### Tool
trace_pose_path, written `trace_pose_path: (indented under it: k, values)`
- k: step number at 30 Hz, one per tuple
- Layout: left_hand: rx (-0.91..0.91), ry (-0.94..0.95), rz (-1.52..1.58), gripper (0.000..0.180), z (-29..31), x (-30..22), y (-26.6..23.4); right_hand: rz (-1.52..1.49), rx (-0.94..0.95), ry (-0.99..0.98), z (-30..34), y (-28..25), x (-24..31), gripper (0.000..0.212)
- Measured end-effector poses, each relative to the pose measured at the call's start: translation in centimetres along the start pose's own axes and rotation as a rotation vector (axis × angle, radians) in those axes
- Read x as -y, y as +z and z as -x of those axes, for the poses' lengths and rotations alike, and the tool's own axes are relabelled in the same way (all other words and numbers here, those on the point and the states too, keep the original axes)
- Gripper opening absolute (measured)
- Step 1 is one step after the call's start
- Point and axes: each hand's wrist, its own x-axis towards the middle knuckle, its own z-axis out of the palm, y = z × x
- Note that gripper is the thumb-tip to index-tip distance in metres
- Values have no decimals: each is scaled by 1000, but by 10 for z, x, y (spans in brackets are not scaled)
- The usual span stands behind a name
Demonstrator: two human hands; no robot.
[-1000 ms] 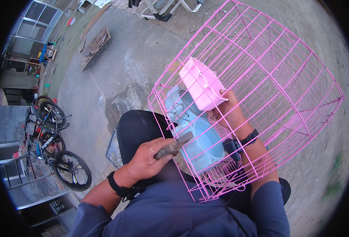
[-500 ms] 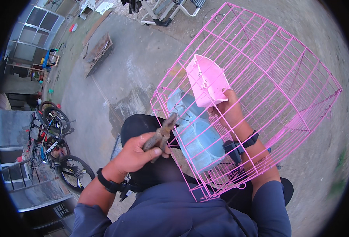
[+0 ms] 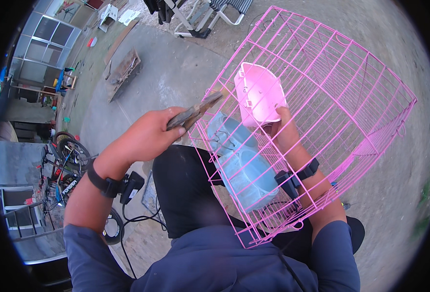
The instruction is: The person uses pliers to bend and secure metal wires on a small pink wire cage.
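A pink wire cage (image 3: 365, 146) tilts across my lap and reaches up to the right. My right hand (image 3: 287, 132) is inside it, its fingers closed on the rim of a pink plastic feeding cup (image 3: 262, 95) held near the cage's left wire wall. Rusty pliers (image 3: 196, 111) are gripped in my left hand (image 3: 152, 132), outside the cage, with their jaws at the upper left wires. Below the cup, a light blue double bowl (image 3: 249, 173) sits against the same wall, with bent dark wire over it.
A concrete yard spreads ahead, with a wheelbarrow-like tray (image 3: 123, 73) and a folding chair (image 3: 195, 22) at the back. Bicycles (image 3: 71, 153) stand at the left. A black cable (image 3: 139, 219) hangs from my left wrist's strap device.
My left hand has moved forward and up with the pliers, from beside the blue bowl to the wires near the pink cup. The cup has shifted slightly up and turned a little.
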Motion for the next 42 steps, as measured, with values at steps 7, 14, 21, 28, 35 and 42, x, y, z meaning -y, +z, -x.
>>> trace_pose_path:
  k: [7, 14, 21, 28, 35, 42]
  values:
    - [-44, 137, -208, 34, -28, -15, 3, 38, -37, -58, -10, -14, -6, 54]
    - [9, 126, -251, 33, -36, -22, 0, 15, -34, -87, -5, -10, -6, 45]
    - [50, 96, -202, 26, -39, -38, -4, 33, -59, -99, -5, -10, -6, 45]
    - [98, 1, -62, 25, -36, -42, -2, 22, -15, -83, -6, -13, -8, 43]
    - [195, -92, 207, 27, -29, -34, 3, 15, 29, -58, -4, -12, -13, 43]
    - [291, -138, 498, 29, -34, -13, 11, -97, 77, -14, -8, -11, -18, 43]
